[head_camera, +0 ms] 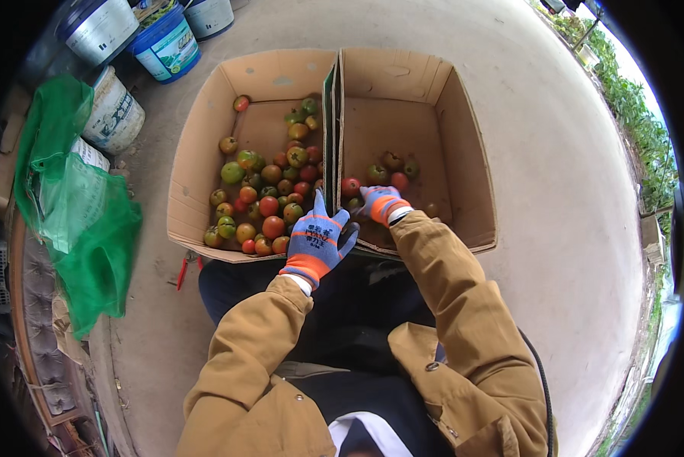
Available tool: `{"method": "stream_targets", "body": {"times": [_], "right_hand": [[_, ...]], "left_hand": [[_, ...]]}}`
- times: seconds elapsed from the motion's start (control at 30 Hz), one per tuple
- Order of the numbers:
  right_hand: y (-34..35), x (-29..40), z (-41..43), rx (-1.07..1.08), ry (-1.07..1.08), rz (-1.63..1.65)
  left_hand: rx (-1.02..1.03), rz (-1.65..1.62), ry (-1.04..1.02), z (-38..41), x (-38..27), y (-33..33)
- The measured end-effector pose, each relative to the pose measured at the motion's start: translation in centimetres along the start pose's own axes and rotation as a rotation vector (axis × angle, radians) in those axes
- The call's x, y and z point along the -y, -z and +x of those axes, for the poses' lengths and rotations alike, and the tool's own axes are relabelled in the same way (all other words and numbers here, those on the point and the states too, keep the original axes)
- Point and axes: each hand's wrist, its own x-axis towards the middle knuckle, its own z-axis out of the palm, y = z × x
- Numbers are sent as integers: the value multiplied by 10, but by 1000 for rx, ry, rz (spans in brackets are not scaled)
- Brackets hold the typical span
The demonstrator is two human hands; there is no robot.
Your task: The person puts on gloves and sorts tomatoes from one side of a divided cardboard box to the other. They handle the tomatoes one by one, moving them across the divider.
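Note:
Two open cardboard boxes stand side by side before me. The left box point(285, 68) holds many tomatoes point(269, 205), red, orange and green. A smaller group of tomatoes point(377, 174) lies in the near left part of the right box point(461, 125). My left hand point(314, 237), in a blue and orange knit glove, is at the near end of the walls where the boxes meet, fingers apart and no tomato visible in it. Inside the right box, my gloved right hand point(383, 203) points down beside a red tomato point(350, 187). Its fingertips are partly hidden, so any hold is unclear.
Several plastic buckets point(167, 45) stand on the concrete floor point(559, 171) at the far left. Green mesh point(93, 240) hangs over things on the left. A red-handled tool point(182, 274) lies by the left box's near corner. Green plants point(633, 97) line the right side.

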Motion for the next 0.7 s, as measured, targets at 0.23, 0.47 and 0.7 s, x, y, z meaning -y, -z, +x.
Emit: {"method": "stream_targets", "body": {"times": [0.23, 0.47, 0.7], "right_hand": [[-28, 14, 15, -9, -68, -146], [16, -6, 4, -115, -249, 51], [82, 31, -19, -832, -117, 497]], "left_hand": [[14, 20, -27, 2, 0, 2], [31, 22, -5, 0, 1, 2], [-8, -4, 7, 1, -2, 4]]}}
